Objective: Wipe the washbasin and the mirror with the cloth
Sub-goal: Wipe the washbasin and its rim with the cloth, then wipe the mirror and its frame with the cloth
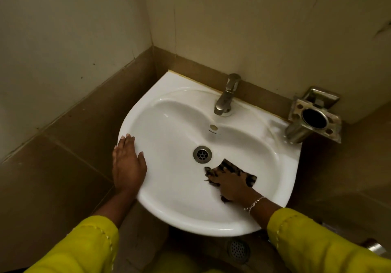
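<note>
A white washbasin (173, 124) is fixed in a tiled corner, with a round metal drain (202, 154) in its bowl. My right hand (229, 184) presses a dark patterned cloth (249, 177) flat against the inside of the bowl, just right of and below the drain. My left hand (128, 164) rests flat on the basin's left rim, fingers spread, holding nothing. No mirror is in view.
A steel tap (227, 94) stands at the back of the basin. A metal wall holder with a round cup (313, 120) hangs over the basin's right back corner. Brown tiled walls close in on the left and behind. A floor drain (238, 249) lies below.
</note>
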Motion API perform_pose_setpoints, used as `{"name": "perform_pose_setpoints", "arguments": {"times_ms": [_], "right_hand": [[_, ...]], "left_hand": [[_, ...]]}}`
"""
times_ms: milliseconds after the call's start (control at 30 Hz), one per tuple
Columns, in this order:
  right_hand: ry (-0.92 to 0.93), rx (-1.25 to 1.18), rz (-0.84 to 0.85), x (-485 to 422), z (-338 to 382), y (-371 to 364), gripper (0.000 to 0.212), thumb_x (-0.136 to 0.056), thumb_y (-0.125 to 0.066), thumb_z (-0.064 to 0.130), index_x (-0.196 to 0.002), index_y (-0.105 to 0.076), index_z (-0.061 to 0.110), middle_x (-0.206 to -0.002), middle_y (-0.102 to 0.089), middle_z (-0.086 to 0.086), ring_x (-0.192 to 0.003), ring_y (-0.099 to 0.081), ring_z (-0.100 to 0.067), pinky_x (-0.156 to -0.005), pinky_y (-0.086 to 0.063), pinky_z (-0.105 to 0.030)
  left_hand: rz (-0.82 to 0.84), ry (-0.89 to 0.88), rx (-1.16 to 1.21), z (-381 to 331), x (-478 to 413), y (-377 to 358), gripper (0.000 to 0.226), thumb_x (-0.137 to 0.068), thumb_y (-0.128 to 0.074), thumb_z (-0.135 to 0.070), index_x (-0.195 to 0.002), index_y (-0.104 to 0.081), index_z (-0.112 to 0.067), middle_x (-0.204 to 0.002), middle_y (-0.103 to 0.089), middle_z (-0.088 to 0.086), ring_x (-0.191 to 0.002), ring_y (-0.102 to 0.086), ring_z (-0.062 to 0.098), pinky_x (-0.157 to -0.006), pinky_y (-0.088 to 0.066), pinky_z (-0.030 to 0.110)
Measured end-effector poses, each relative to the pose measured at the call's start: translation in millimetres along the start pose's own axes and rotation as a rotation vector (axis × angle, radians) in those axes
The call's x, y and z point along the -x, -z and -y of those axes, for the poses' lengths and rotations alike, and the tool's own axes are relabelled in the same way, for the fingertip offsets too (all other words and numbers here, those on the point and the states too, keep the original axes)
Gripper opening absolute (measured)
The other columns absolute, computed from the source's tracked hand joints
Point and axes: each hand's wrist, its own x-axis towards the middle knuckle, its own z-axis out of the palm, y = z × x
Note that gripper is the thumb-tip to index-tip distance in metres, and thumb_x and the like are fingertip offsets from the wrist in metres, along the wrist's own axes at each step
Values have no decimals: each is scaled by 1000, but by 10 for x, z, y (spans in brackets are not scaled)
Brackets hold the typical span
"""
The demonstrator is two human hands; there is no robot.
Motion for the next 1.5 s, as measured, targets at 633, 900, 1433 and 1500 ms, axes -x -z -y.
{"name": "perform_pose_setpoints", "arguments": {"times_ms": [633,900,1433,1500], "right_hand": [[124,-2287,136,188,755,624,24,-86,-47,1,-96,-68,2,-87,-71,-14,-77,-70,-23,-71,-57,-27],[312,-2408,22,389,754,799,39,-46,-81,0,-84,-73,0,-91,-71,-19,-82,-70,-30,-69,-58,-35],[683,-2473,-357,1214,744,2291,61,-64,-57,-1,-125,-54,6,-101,-69,-19,-96,-64,-36,-90,-47,-51],[811,-2455,-380,1462,755,2561,49,-71,-53,2,-119,-57,9,-97,-71,-16,-82,-69,-35,-68,-58,-45]], "left_hand": [[-42,-31,49,-26,23,52,53,-88,-33,-34,-127,-45,0,-138,-45,21,-134,-33,32,-112,-15,44],[-40,-265,117,-260,-68,234,74,-90,-10,-57,-133,-40,-4,-140,-43,18,-134,-27,21,-111,-5,29],[-489,-834,-19,-2076,-1335,1794,59,-93,-24,-48,-138,-25,-9,-147,-26,12,-139,-12,20,-114,-6,31],[-569,-877,-4,-2360,-1425,2059,61,-93,-22,-49,-139,-22,-9,-147,-22,10,-139,-11,18,-114,-3,31]]}}
